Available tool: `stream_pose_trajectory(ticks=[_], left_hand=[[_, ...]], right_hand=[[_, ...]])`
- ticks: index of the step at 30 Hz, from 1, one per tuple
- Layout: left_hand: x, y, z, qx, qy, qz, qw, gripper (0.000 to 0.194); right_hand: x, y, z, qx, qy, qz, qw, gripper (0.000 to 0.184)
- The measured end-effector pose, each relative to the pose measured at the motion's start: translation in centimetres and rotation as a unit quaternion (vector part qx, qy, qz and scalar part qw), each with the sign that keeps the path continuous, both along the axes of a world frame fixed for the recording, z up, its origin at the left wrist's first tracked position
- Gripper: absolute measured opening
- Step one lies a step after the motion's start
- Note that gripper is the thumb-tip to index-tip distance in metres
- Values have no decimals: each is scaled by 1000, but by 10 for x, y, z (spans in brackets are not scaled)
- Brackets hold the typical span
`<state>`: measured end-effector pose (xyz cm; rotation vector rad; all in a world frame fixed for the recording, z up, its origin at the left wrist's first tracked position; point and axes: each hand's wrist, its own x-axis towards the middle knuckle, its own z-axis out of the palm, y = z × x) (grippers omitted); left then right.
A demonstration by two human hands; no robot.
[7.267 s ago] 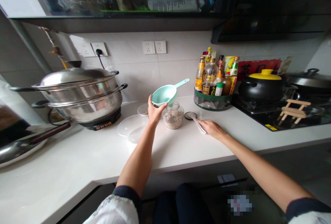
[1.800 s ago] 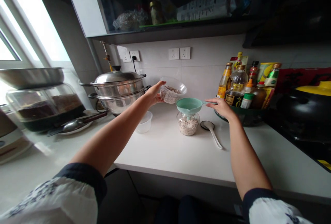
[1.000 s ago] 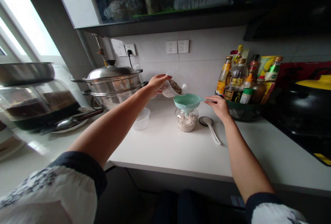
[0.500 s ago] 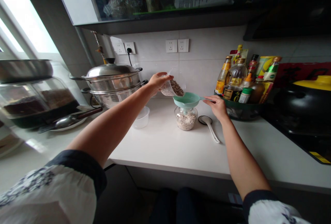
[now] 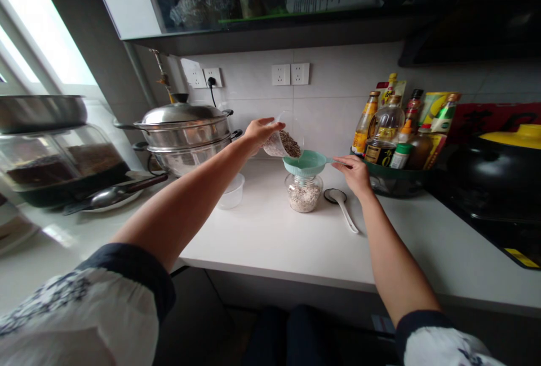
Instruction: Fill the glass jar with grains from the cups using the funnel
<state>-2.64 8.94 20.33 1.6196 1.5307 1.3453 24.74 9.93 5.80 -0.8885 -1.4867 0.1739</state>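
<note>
a: where's the cup (image 5: 284, 143)?
b: up in the left hand (image 5: 258, 131), tipped steeply with its mouth down over the funnel (image 5: 305, 162) — the grains inside sit right at the lip.
a: how are the fingers on it?
b: curled round the cup's back and rim, thumb on top, gripping it. the right hand (image 5: 354, 173) pinches the funnel's handle between thumb and fingertips.
a: and the funnel?
b: it sits in the mouth of the jar (image 5: 304, 193), which is partly full of pale grains and stands on the counter (image 5: 270, 236).
a: what's round it?
b: a white spoon (image 5: 343, 208) lies just right of the jar, under the right wrist. an empty tub (image 5: 231, 191) stands to the left, near the steel steamer (image 5: 186, 135). a tray of bottles (image 5: 397, 135) stands behind the right hand — a black pot (image 5: 502, 168) with a yellow lid beyond it.
</note>
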Motion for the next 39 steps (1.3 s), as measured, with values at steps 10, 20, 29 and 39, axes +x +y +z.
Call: stream_pose_trajectory(ticks=[10, 20, 29, 39], left_hand=[[2, 0, 2, 19, 32, -7, 999, 70], [2, 4, -1, 18, 9, 5, 1000, 70], [3, 3, -2, 12, -13, 3, 1000, 71], [2, 2, 2, 21, -14, 0, 1000, 72]], right_hand=[[-4, -5, 3, 0, 4, -1, 1000, 43], [-3, -4, 2, -8, -5, -3, 1000, 42], [-1, -2, 1, -2, 3, 3, 1000, 46], [-2, 0, 0, 4, 27, 2, 1000, 45]])
